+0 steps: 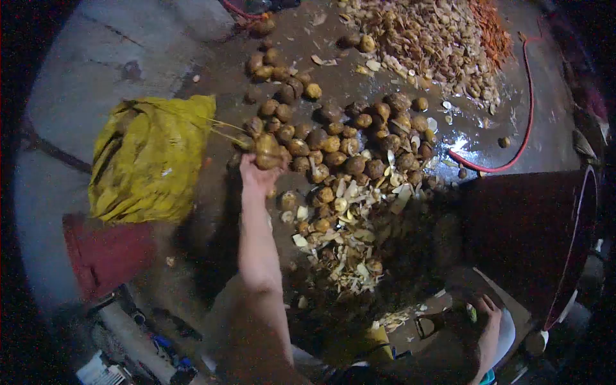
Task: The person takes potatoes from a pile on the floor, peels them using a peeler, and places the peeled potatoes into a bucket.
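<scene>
My left hand (260, 174) reaches forward to the left side of a heap of round brown roots (333, 144), its fingers wrapped round one large brown root (267, 152). Down at the lower right, near my knee, my right hand (489, 311) is closed on a small, partly hidden object (471, 312) with a greenish-white edge, too dim to name. Pale peelings (350, 263) lie in front of the heap, between my two arms.
A yellow sack (151, 157) lies left of the roots, above a red container (106, 253). A large dark tub (526, 237) stands at the right. A red hose (530, 96) curves behind it. Sliced pale pieces (430, 38) are piled at the back.
</scene>
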`<state>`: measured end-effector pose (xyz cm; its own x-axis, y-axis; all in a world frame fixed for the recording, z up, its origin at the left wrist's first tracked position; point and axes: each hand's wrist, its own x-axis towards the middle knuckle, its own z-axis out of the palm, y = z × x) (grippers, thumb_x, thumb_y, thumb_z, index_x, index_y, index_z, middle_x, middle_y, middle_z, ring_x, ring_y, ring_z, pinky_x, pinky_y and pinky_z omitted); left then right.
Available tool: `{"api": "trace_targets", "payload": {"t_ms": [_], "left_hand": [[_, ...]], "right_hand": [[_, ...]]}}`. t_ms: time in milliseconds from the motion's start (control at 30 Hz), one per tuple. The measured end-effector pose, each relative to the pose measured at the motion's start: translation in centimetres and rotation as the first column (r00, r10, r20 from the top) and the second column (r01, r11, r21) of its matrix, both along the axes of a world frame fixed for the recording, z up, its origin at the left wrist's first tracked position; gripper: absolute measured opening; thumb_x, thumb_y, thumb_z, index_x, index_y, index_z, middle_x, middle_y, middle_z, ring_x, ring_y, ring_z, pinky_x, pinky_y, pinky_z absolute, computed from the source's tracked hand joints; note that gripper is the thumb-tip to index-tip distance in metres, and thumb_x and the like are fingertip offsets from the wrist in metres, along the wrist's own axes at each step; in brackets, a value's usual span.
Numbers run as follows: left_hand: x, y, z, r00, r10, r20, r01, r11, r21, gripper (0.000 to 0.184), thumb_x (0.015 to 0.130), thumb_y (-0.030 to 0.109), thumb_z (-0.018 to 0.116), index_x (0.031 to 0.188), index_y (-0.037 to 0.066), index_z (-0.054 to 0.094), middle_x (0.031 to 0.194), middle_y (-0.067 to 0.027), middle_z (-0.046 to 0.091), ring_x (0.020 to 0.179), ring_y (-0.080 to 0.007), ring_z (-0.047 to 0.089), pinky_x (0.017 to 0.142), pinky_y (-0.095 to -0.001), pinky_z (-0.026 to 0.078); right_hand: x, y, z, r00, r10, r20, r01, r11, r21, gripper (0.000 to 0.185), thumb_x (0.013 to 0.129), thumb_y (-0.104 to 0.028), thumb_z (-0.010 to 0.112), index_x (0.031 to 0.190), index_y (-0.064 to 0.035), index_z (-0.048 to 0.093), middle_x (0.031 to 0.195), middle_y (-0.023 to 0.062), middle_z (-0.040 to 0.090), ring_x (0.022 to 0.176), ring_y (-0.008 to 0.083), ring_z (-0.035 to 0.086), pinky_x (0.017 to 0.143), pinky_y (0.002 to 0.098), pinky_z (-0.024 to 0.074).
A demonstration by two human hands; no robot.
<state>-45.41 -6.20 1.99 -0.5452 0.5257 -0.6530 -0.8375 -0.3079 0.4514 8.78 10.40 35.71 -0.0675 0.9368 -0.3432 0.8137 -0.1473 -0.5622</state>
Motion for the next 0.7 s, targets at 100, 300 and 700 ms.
{"api": "trace_targets", "payload": {"t_ms": [100,300,700], "left_hand": [[5.5,-1.6,4.2,1.0,0.026,0.012,-0.028,0.973,0.228,0.053,0.085,0.037,0.04,0.128,0.006,0.047,0.118,-0.0173,0.057,0.105,-0.0331,0.056,0.076,-0.0476,0.049],[15.8,-0.1,12.4,0.996,0.084,0.027,-0.087,0.992,0.096,0.051,0.09,0.047,0.046,0.123,0.008,0.054,0.107,-0.0153,0.063,0.094,-0.0339,0.063,0.078,-0.0485,0.053],[36.7,-0.2,35.0,0.913,-0.376,-0.16,0.379,0.925,-0.014,0.042,0.088,0.046,0.058,0.11,0.009,0.058,0.098,-0.0092,0.065,0.083,-0.0263,0.065,0.069,-0.0415,0.056]], "right_hand": [[0.5,-1.1,0.7,0.985,0.174,0.018,-0.174,0.984,0.028,0.034,0.09,-0.013,0.045,0.114,0.0043,0.062,0.118,0.0199,0.061,0.109,0.0312,0.058,0.098,0.0344,0.0412],[1.1,-2.0,0.9,0.722,0.679,0.136,-0.68,0.732,-0.039,0.035,0.083,-0.003,0.052,0.116,0.0016,0.062,0.116,0.0224,0.061,0.109,0.0361,0.058,0.096,0.0372,0.0432],[-0.1,-4.9,3.4,0.555,0.738,-0.384,-0.45,0.654,0.608,0.054,0.059,0.0,0.072,0.112,-0.0027,0.06,0.102,0.0158,0.061,0.095,0.0346,0.061,0.081,0.0345,0.0483]]}}
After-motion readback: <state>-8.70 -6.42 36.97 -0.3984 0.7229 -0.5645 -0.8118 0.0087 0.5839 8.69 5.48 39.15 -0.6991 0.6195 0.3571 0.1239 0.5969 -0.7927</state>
